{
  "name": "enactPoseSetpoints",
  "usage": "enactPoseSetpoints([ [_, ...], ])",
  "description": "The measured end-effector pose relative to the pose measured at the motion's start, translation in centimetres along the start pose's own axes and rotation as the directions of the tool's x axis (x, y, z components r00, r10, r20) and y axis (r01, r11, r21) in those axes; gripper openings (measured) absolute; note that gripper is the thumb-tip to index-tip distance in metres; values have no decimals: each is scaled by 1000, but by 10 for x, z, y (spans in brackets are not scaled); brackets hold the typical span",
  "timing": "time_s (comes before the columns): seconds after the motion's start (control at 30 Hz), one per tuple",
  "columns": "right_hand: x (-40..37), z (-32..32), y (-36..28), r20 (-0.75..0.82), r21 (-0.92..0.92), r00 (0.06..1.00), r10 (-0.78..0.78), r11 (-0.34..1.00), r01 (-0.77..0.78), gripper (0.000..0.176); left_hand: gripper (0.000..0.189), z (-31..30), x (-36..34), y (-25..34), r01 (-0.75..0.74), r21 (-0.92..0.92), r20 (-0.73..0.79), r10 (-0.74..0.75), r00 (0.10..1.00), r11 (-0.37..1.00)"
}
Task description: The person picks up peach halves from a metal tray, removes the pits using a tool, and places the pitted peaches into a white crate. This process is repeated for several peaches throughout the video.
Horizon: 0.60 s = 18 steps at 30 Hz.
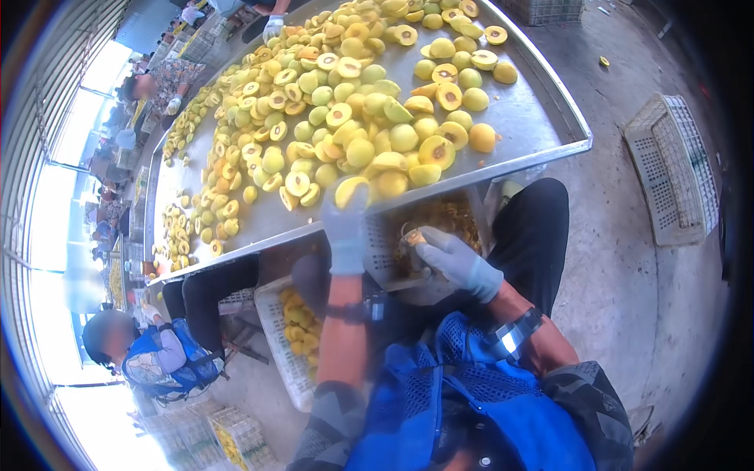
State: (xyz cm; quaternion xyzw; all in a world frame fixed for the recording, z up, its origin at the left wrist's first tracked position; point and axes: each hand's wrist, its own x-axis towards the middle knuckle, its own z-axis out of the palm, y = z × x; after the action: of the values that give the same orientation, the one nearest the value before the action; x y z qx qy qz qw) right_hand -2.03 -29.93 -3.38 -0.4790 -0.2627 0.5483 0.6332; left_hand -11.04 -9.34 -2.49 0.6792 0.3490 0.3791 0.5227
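Observation:
A pile of yellow-green fruit halves (338, 115), several with brown pits, covers the metal table (542, 102). My left hand (345, 228), gloved and blurred, is at the table's near edge, its fingers against a yellow fruit half (352, 191). In front of my body my right hand (455, 257), also gloved, holds a small object (414, 237) between thumb and fingers; it looks like a pit or a curved tool, too small to tell. Below that hand sits a crate (381, 255) with brownish pieces inside.
A white crate (271, 330) of yellow fruit pieces stands on the floor left of my legs. Empty stacked crates (674, 169) lie at the right. A co-worker in a blue vest (169, 357) sits at the lower left; another gloved hand (273, 27) is across the table.

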Motion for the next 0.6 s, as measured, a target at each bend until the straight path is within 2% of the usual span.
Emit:
enactPoseSetpoints([
  [0.03,-2,4,-5,8,4,999,-44,999,44,37,30,-3,-9,10,109,-272,40,-102,994,956],
  [0.07,-2,7,-9,7,-32,999,-52,998,53,37,33,-7,-18,15,208,-520,101,-182,978,829],
  [0.1,0,9,-13,7,-70,998,-64,995,64,37,41,-10,-25,16,342,-652,224,-259,940,677],
  [0.13,-1,12,-18,5,-108,997,-75,991,75,37,41,-13,-33,18,376,-661,251,-281,926,649],
  [0.2,-6,24,-35,-34,-105,998,48,993,-51,36,41,-12,-49,32,448,-674,315,-320,893,587],
  [0.23,-6,30,-41,-58,-101,992,109,988,-115,36,44,-9,-54,31,406,-648,293,-282,914,644],
  [0.33,-8,41,-39,-71,-244,997,8,969,-26,35,52,-4,-65,46,437,-719,326,-293,899,539],
  [0.4,-9,45,-37,-104,-294,993,-49,956,17,35,55,2,-74,48,313,-573,230,-217,949,757],
  [0.47,-8,48,-35,-134,-344,984,-113,937,61,35,55,4,-78,47,286,-564,186,-218,958,775],
  [0.53,-8,51,-37,-146,-385,978,-147,919,81,36,50,5,-80,45,361,-712,197,-322,926,602],
  [0.6,-10,52,-36,-150,-443,974,-168,892,86,35,46,5,-81,50,360,-753,213,-312,926,552],
])
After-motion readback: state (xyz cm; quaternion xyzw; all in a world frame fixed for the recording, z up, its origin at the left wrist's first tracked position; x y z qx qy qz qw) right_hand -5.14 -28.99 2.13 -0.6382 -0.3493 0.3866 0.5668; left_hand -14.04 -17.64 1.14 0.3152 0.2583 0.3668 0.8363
